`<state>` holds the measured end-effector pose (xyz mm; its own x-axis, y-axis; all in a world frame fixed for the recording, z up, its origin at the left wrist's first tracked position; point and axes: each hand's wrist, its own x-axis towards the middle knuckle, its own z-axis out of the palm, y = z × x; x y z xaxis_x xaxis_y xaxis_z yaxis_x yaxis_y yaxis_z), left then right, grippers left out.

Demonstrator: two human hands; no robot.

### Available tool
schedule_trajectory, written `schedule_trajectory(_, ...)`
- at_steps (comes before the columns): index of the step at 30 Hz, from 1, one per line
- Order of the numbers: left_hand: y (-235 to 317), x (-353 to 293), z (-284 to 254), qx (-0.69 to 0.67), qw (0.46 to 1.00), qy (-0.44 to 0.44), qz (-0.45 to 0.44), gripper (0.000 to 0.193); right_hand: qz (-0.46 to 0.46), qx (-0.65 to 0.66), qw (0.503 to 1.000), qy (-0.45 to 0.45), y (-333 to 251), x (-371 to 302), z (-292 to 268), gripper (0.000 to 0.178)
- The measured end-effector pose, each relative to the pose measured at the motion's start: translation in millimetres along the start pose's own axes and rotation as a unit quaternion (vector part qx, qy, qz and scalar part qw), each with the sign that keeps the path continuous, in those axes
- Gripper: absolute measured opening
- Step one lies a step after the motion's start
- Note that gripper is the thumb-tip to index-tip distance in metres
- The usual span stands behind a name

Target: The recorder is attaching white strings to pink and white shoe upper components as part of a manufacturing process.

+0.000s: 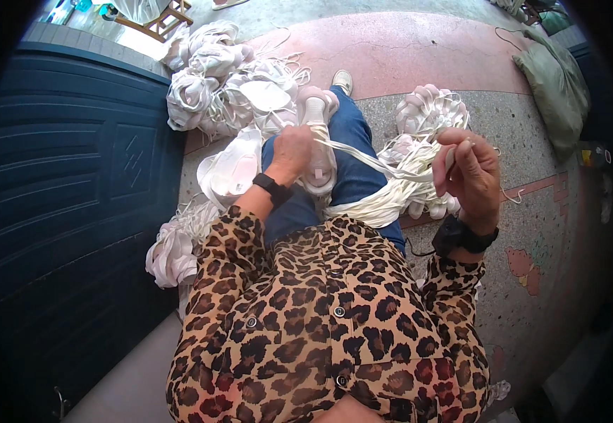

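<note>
Left hand (292,150): fingers curled, gripping a pale shoe (316,144) that lies on the lap over blue trousers (352,151); wrist bent down, black band at the wrist. Right hand (470,169): raised to the right, fingertips pinching one end of a white lace (363,161) stretched taut between the shoe and that hand. Bundle of white laces (384,201): draped on the right thigh. Heap of pale shoes (229,77): on the floor, far left. Green sack (553,81): far right, contents hidden.
</note>
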<state>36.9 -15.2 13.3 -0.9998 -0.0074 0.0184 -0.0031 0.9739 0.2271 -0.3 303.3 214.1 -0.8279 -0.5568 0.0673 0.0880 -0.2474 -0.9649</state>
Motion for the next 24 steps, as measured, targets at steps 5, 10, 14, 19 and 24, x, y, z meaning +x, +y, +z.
schedule_trajectory(5,-12,29,-9,-0.146,0.987,-0.065,-0.01,0.023,0.035,-0.004,0.999,-0.009,7,4,11,0.038)
schedule_trajectory(10,-54,25,-23,-0.468,0.828,-0.273,-0.147,0.014,-0.091,0.062,0.992,0.061,4,-11,-33,0.033)
schedule_trajectory(14,-60,23,-26,-0.549,0.762,-0.288,-0.189,0.012,-0.194,0.293,0.931,0.095,-28,-35,-76,0.023)
schedule_trajectory(19,-52,17,-30,-0.516,0.809,-0.216,-0.182,0.022,-0.251,0.3,0.92,0.032,-38,-33,-85,0.022)
schedule_trajectory(24,-53,13,-10,-0.393,0.9,-0.164,-0.097,0.019,-0.266,0.285,0.921,0.001,-33,-24,-85,0.021)
